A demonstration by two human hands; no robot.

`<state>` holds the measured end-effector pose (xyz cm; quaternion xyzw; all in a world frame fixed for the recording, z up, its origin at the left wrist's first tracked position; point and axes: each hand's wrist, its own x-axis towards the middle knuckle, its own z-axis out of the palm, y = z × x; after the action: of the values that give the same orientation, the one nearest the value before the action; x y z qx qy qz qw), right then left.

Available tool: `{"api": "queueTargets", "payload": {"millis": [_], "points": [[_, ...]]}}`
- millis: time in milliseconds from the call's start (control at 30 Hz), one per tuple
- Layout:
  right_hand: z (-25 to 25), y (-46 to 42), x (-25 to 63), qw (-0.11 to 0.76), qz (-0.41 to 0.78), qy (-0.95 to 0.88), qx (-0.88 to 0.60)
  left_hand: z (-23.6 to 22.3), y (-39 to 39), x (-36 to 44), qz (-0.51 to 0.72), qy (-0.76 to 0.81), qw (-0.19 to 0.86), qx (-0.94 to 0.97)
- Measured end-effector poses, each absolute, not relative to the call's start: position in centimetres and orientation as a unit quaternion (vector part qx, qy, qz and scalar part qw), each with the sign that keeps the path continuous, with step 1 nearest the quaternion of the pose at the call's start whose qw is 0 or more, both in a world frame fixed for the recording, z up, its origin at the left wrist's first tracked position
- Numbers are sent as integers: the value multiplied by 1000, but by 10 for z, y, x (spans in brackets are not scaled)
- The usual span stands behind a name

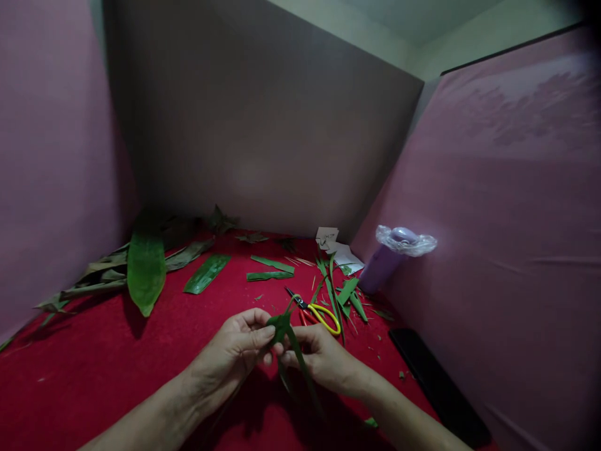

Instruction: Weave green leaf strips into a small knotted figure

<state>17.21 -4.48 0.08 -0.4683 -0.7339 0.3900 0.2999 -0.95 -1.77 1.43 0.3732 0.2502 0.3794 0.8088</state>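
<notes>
Between my two hands, above the red cloth, is a folded green leaf piece [280, 326] with long narrow strips trailing down from it and a thin end sticking up. My left hand [244, 341] pinches its left side between thumb and fingers. From the right, my right hand [319, 357] grips the piece low down, where the strips leave it; its fingertips are partly hidden behind the leaf. Just beyond my right hand lies a pair of scissors [323, 316] with yellow and red handles, blades pointing away to the left.
A large leaf [146, 275] stands out over dried leaves [101, 282] at left. Cut leaf pieces [207, 274] and strips [270, 274] lie on the red cloth [84, 382]. At right are leaf scraps [350, 291], white paper [345, 255], a purple bottle [382, 266] and a black flat object [436, 382].
</notes>
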Motion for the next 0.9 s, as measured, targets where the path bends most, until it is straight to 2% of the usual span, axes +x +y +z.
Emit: {"api": "queueTargets", "payload": {"millis": [100, 233, 400, 633, 800, 900], "points": [[5, -36, 190, 271, 211, -749, -567, 15, -17, -9, 389, 282, 796, 369], [6, -23, 216, 240, 111, -719, -642, 15, -14, -9, 409, 317, 767, 378], [-1, -19, 213, 157, 90, -711, -680, 14, -14, -9, 416, 334, 765, 362], [1, -18, 211, 109, 80, -713, -688, 12, -11, -9, 427, 340, 769, 333], [9, -23, 222, 134, 96, -725, -669, 9, -10, -9, 442, 335, 764, 331], [18, -38, 225, 205, 111, -711, -663, 6, -8, -8, 452, 332, 759, 332]]}}
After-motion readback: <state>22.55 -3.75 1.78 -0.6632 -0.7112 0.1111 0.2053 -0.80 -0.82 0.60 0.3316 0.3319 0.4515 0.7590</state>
